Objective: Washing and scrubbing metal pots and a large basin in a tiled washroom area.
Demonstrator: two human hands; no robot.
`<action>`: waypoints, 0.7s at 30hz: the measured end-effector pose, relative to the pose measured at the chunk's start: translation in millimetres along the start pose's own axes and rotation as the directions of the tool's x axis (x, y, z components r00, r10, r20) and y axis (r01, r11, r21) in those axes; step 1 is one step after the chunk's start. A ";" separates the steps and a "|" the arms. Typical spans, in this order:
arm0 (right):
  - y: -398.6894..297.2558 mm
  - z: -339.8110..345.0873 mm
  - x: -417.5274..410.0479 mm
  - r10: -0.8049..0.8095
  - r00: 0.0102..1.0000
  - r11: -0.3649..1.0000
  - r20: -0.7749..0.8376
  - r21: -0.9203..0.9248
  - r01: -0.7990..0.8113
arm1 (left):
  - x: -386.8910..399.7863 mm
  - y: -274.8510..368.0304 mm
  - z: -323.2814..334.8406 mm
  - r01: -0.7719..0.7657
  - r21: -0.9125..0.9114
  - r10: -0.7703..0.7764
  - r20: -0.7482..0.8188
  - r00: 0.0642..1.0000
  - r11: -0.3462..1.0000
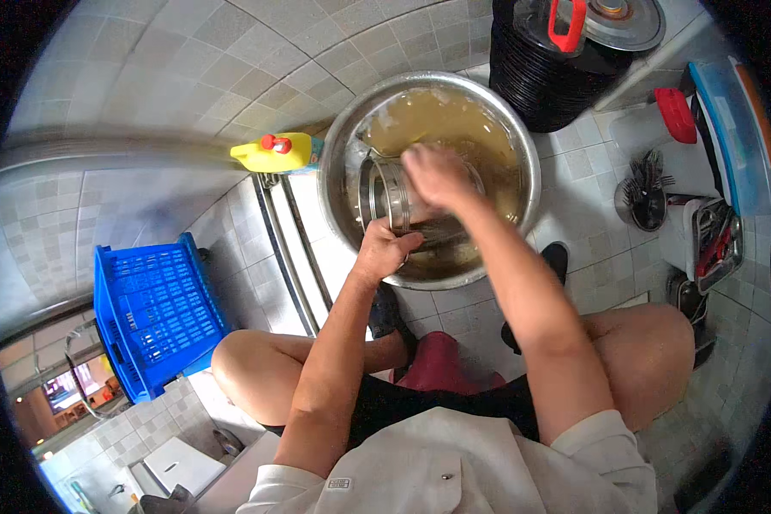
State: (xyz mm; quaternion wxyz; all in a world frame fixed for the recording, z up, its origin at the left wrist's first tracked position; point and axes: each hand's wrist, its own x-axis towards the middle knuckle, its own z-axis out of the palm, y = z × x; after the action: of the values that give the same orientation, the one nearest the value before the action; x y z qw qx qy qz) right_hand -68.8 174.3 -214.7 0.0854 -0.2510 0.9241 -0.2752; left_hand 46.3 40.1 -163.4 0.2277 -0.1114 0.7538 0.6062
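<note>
A wide metal basin (453, 283) of murky brownish water (453, 122) stands on the floor before me. Tilted over the water is a clear jar (380, 193) with metal-coloured rings about its mouth, which faces left. My left hand (382, 249) grips the near edge of that mouth, thumb outward. Against the jar's side lies my right hand (438, 178), fingers curled and blurred by motion. Whether something is held under those fingers is hidden. Part of the jar's far end is covered by my right hand and forearm.
A yellow jug with a red cap (283, 154) stands left of the basin, with a blue plastic crate (160, 305) farther left. Behind right rises a stack of black dishes (546, 90). Forks in a container (646, 193) and a utensil tray (719, 244) lie right. Beneath me is a red stool (434, 360).
</note>
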 end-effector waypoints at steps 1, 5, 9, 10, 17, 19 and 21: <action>-36.5 3.2 -7.5 0.178 0.966 0.922 -0.187 0.376 -0.097 | -1.3 -9.1 -5.3 0.000 -0.005 0.000 -0.011 1.000 1.000; -53.9 2.3 -17.3 0.055 0.977 0.970 -0.207 0.245 -0.002 | -5.3 -17.2 -8.0 -0.230 0.014 0.230 0.021 0.973 0.973; 25.6 -6.7 -14.4 0.360 0.933 0.879 0.008 0.332 -0.342 | -6.7 -6.4 -0.7 -0.116 -0.014 0.116 -0.045 0.992 0.993; 18.8 -4.1 -18.5 0.353 0.936 0.882 0.008 0.329 -0.336 | -4.7 -11.3 -3.6 -0.110 0.001 0.110 -0.033 0.993 0.994; -94.5 10.1 -62.6 0.024 0.905 0.962 -0.425 0.256 0.094 | 9.2 -5.7 -8.6 -0.558 0.372 0.637 -0.132 0.759 0.742; -72.5 -8.4 -54.8 0.124 0.950 0.967 -0.286 0.248 -0.051 | 11.7 -9.0 -8.5 -0.200 -0.047 0.195 -0.096 0.976 0.979; -35.2 -3.6 -55.1 0.272 0.875 0.958 -0.400 0.197 -0.208 | 11.1 3.8 6.7 -0.202 -0.088 0.197 -0.063 0.978 0.975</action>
State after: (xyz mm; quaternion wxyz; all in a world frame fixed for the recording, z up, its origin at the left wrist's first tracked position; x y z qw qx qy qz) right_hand -7.8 178.7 -191.2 -0.0650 -0.0614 0.9215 -0.3781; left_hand 36.4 48.7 -166.4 0.1398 -0.0622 0.7376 0.6576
